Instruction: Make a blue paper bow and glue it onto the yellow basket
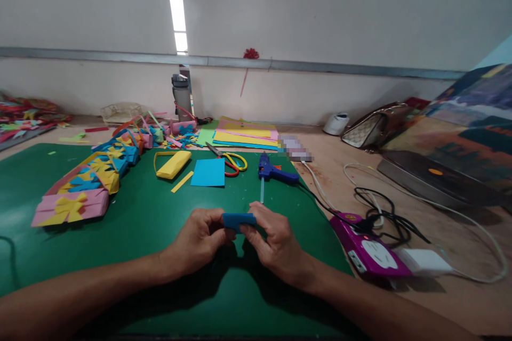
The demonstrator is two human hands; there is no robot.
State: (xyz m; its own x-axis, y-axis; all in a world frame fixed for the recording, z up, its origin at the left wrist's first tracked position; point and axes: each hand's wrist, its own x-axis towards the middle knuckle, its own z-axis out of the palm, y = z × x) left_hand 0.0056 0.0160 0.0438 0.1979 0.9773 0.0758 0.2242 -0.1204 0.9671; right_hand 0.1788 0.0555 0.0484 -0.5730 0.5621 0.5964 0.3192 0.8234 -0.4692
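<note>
A folded piece of blue paper is held up over the green mat between both hands. My left hand pinches its left end with thumb and fingers. At the right end, my right hand grips it the same way. Beyond the hands lie a flat blue paper sheet, a narrow yellow strip and a yellow paper basket with a handle. Scissors with red and yellow handles rest behind the blue sheet. A blue glue gun with a glue stick lies just past my right hand.
Finished paper baskets with bows line the left of the green mat. Coloured sheets are stacked at the back. At right are a purple power strip, tangled cables and a bag. A grey bottle stands behind.
</note>
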